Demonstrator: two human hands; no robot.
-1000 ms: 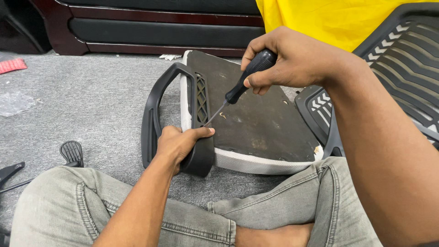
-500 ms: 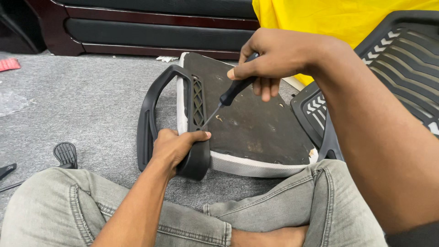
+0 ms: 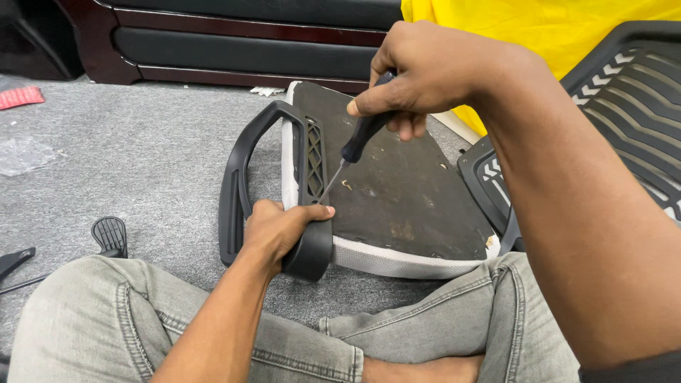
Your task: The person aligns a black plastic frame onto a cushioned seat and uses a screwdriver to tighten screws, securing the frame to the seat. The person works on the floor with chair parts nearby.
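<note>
One seat cushion [image 3: 411,206] lies upside down on grey carpet [image 3: 156,163], dark underside up, pale fabric rim showing along the near and left edges. One black armrest [image 3: 245,177] stands against the cushion's left edge, its loop out over bare carpet to the left; open floor there. Right side is tight: a black mesh chair back [image 3: 624,106] sits just beside the cushion's right edge. Dark sofa base [image 3: 248,42] and yellow cloth [image 3: 539,28] close off the far side; crossed legs in grey jeans [image 3: 106,319] block the near edge.

Left hand [image 3: 280,230] is clamped around the armrest's near lower corner, thumb on top. Right hand [image 3: 425,71] is wrapped tight on one screwdriver [image 3: 355,145], black handle. Long axis runs diagonal, handle up-right, tip down-left, at the armrest's slotted bracket by the cushion's left edge. Whether the tip sits in a screw can't be told.

One small black plastic part [image 3: 110,235] lies on the carpet, far left.
</note>
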